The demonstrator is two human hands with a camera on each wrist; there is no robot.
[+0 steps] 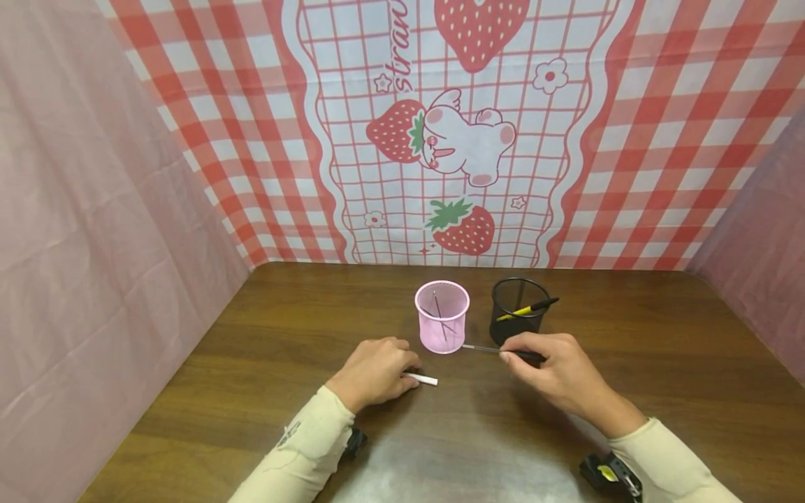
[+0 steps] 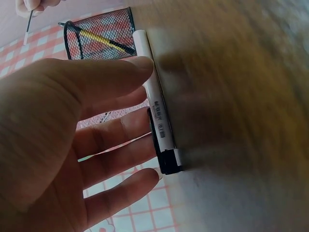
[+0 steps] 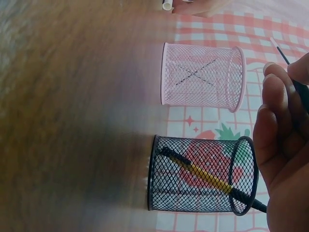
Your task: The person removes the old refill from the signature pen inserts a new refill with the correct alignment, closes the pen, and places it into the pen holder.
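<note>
My left hand [image 1: 380, 370] holds a white pen barrel [image 2: 155, 92] with a black clip end, low at the tabletop; thumb and fingers lie on opposite sides of it. Its other end looks hollow in the right wrist view. With thumb and fingers, my right hand [image 1: 560, 370] pinches the dark, thicker end of what looks like a pen refill [image 1: 483, 348]. The slim part points left, pale tip near the base of the pink mesh pen cup [image 1: 442, 337] in the head view. The palm hides part of the dark end.
Right of the pink cup stands a black mesh pen cup [image 1: 512, 330]. A yellow and black pen [image 1: 528, 310] leans in it. Thin dark rods [image 3: 195, 73] cross inside the pink cup. Behind the wooden table [image 1: 314, 307] hangs a red-and-white checked cloth [image 1: 251, 140].
</note>
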